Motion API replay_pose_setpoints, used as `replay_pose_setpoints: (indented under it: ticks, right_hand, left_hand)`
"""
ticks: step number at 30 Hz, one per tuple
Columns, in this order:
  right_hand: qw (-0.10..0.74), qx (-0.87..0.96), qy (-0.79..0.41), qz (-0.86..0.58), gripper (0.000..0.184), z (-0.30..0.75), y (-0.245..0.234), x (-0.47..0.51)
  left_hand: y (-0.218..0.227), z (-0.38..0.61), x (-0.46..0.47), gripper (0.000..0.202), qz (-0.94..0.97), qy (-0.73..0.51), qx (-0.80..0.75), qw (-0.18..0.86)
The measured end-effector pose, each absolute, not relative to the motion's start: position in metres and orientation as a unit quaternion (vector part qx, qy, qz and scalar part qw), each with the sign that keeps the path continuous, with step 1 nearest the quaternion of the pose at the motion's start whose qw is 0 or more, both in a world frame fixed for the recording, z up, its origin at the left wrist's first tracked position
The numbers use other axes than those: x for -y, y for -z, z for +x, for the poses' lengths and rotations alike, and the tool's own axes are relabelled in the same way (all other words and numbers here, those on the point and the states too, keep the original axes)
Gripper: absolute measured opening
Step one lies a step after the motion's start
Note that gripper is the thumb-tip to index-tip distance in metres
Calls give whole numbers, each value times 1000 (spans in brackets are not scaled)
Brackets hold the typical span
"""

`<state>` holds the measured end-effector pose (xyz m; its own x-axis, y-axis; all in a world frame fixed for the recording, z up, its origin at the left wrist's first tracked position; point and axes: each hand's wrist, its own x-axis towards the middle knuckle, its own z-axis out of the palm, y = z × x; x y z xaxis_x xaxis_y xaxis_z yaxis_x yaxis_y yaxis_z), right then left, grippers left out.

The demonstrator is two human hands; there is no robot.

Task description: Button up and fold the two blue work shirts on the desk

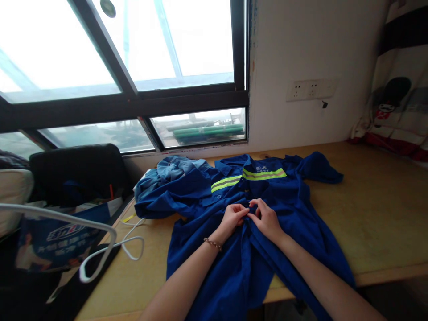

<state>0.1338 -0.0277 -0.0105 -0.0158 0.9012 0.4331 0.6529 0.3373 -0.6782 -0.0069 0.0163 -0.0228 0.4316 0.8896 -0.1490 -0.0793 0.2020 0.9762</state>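
Both bare forearms reach up from the lower edge of the view and slant inward, the left arm from the left and the right arm from the right. They meet near the middle, where the left hand and right hand come together, fingertips close beside each other. The left hand shows its back, thumb and index finger drawn into a pinch. The right hand curves toward it — index finger arched above, thumb extended below, a gap showing between them. The right hand's remaining fingers are largely hidden.
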Motion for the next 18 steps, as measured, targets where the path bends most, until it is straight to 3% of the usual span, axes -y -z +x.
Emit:
replay_pose_setpoints:
  ticks: [3,10,18]
  right_hand:
    - [416,721,-156,-531,35,137,14,27]
    - [390,744,-162,-519,19,143,19,23]
    - [366,759,-177,-509,17,145,17,22]
  left_hand:
    - [23,-7,-15,31,591,-362,-409,593]
    - [22,-7,-10,19,721,-387,-411,401]
    - [15,-8,-3,17,791,-362,-378,316]
